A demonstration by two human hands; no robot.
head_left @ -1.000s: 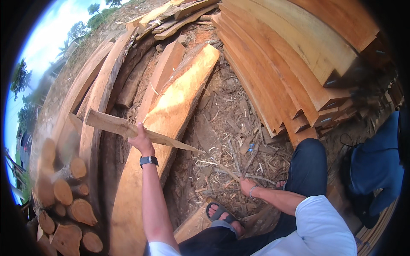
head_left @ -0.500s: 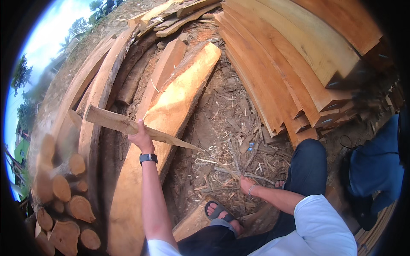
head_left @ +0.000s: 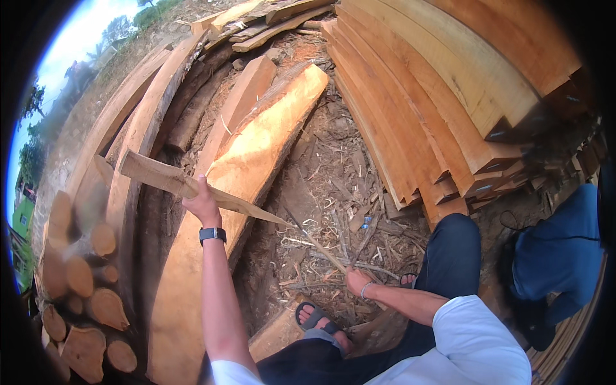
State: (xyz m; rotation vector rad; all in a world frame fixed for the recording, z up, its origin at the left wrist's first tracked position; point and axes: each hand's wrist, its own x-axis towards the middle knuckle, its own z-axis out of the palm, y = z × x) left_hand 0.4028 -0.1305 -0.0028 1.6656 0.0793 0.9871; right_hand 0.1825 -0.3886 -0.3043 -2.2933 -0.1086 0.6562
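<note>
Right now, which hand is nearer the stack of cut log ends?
Left. The left hand holds a wood offcut just right of the log ends; the right hand is far across, on a thin strip.

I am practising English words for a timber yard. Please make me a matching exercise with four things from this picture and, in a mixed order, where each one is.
Things:
1. wedge-shaped offcut
2. thin stick
3. stack of sawn planks
4. cut log ends

Places:
A. at the lower left edge of the view
B. in the grip of the left hand
C. at the upper right, beyond the debris-covered ground
D. at the right hand, low over the wood scraps

Pairs: 1-B, 2-D, 3-C, 4-A
</note>
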